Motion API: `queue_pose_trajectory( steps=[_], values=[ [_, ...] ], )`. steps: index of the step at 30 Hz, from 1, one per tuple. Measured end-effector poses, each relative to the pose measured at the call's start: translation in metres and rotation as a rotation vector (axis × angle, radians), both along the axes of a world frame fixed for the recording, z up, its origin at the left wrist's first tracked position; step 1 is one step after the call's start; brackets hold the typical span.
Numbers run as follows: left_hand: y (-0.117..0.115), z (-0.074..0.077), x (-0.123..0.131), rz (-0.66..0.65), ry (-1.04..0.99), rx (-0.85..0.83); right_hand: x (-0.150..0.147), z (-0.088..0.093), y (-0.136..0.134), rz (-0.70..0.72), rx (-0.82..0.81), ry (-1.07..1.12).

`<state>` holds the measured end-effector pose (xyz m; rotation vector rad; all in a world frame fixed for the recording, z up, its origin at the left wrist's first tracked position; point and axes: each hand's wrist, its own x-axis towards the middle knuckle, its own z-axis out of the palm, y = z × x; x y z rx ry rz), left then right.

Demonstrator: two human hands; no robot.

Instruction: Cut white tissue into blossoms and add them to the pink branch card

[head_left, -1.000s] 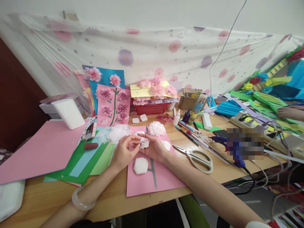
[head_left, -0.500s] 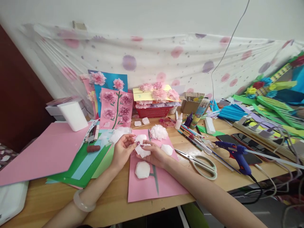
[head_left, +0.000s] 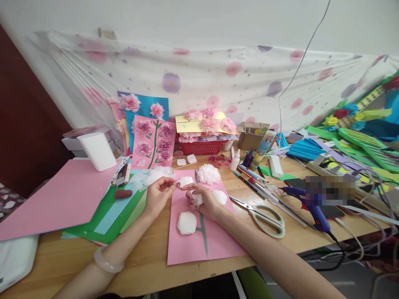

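My left hand [head_left: 160,197] is closed in a pinch above the upper left of a pink sheet [head_left: 183,251]; what sits between its fingertips is too small to make out. Just to its right, my right hand [head_left: 205,201] curls round a piece of white tissue paper [head_left: 197,198], partly hidden by the fingers. Behind the fingertips, a white paper piece [head_left: 186,181] shows on the sheet. Other white pieces [head_left: 187,223] lie lower left and right [head_left: 220,197], beside a painted grey-green stem [head_left: 204,236]. A fluffy white paper flower [head_left: 208,174] is at the sheet's top.
Scissors [head_left: 263,216] and a blue glue gun [head_left: 311,203] lie to the right, with pens [head_left: 255,187] and a white glue bottle [head_left: 235,160] behind. A red basket [head_left: 202,147] and a pink flower picture [head_left: 152,143] stand at the back. Coloured sheets [head_left: 59,195] cover the left.
My right hand has folded its fingers round the tissue paper, which lay spread between both hands before. My left fingertips have shifted slightly up and left.
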<state>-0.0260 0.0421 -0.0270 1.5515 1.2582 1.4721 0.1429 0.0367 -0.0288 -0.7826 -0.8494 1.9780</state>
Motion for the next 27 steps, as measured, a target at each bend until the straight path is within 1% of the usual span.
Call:
queue_pose_trajectory(
  steps=[2,4,9,11,13,14,15,17,18,20,22,24,27],
  values=[
    [-0.002,0.002,0.000,-0.048,0.068,0.022,0.001,0.001,0.000,0.044,-0.019,-0.047],
    [-0.005,0.003,0.001,-0.094,0.138,0.041,0.000,0.002,-0.001,0.055,-0.014,-0.097],
    [-0.009,0.009,0.004,-0.156,0.257,0.052,-0.004,0.000,-0.003,-0.013,0.037,-0.157],
    [-0.005,0.016,-0.004,-0.207,0.317,0.047,-0.004,-0.001,-0.002,-0.030,0.043,-0.168],
    [0.004,0.027,-0.022,-0.252,0.436,0.032,-0.004,-0.001,-0.001,-0.045,0.051,-0.177],
    [0.011,0.033,-0.036,-0.200,0.501,0.015,-0.004,-0.001,-0.001,-0.049,0.055,-0.181],
    [0.018,0.038,-0.053,-0.113,0.587,-0.007,-0.003,-0.001,0.000,-0.052,0.058,-0.185],
    [0.033,0.044,-0.091,0.165,0.835,-0.061,-0.003,-0.001,0.000,-0.053,0.059,-0.193],
    [0.039,0.045,-0.110,0.236,0.884,-0.096,-0.003,0.000,0.000,-0.053,0.059,-0.196],
    [0.047,0.041,-0.141,0.303,0.947,-0.164,-0.004,0.000,0.000,-0.052,0.059,-0.200],
    [0.051,0.033,-0.160,0.342,0.994,-0.220,-0.004,-0.002,0.001,-0.049,0.060,-0.202],
    [0.051,0.026,-0.166,0.351,1.029,-0.245,-0.003,-0.003,0.002,-0.045,0.062,-0.201],
    [0.050,0.021,-0.163,0.346,1.063,-0.255,-0.001,-0.006,0.002,-0.047,0.068,-0.195]
  ],
)
